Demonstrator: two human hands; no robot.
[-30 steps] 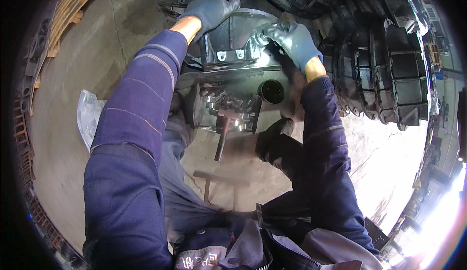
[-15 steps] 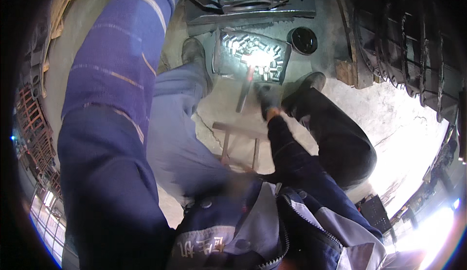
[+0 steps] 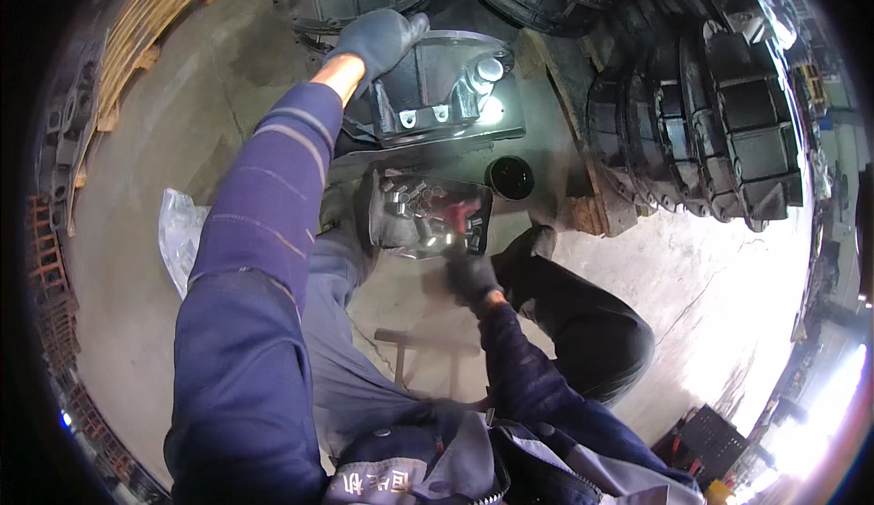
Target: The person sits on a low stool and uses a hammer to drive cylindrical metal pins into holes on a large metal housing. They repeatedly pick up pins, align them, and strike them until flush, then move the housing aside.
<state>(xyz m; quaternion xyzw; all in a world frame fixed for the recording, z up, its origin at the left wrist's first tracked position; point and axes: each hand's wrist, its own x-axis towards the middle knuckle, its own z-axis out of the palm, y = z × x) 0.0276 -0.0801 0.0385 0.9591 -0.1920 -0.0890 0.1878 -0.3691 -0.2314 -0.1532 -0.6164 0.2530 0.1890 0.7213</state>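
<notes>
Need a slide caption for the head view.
Gloved left hand steadies a metal housing; gloved right hand reaches by a tray of bolts.

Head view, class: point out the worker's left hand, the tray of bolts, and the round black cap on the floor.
Left hand point(image 3: 378, 39), head view: back of the grey glove.
Tray of bolts point(image 3: 426, 216), head view: the bolts heaped at its middle.
Round black cap point(image 3: 510, 177), head view: its dark centre.
</notes>
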